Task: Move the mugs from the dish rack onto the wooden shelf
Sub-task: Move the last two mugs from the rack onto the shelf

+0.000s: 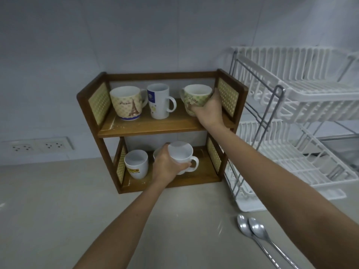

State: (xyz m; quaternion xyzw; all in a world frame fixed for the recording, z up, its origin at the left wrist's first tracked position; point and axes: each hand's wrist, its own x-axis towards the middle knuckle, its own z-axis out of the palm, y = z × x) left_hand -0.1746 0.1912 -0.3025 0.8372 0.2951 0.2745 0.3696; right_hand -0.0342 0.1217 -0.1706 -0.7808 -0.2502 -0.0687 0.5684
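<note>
On a pale counter [58, 210] against a grey wall, the wooden shelf [149, 127] holds both hands: the right hand [208, 111] wraps the green mug [194, 98] at the upper tier's 3 o'clock end, the left hand [167, 164] clasps the white mug [182, 156], upright, above the lower tier's open 3 o'clock side.

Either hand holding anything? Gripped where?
Left hand grips the white mug around its body. Right hand grips the green patterned mug by its side and base.
</note>
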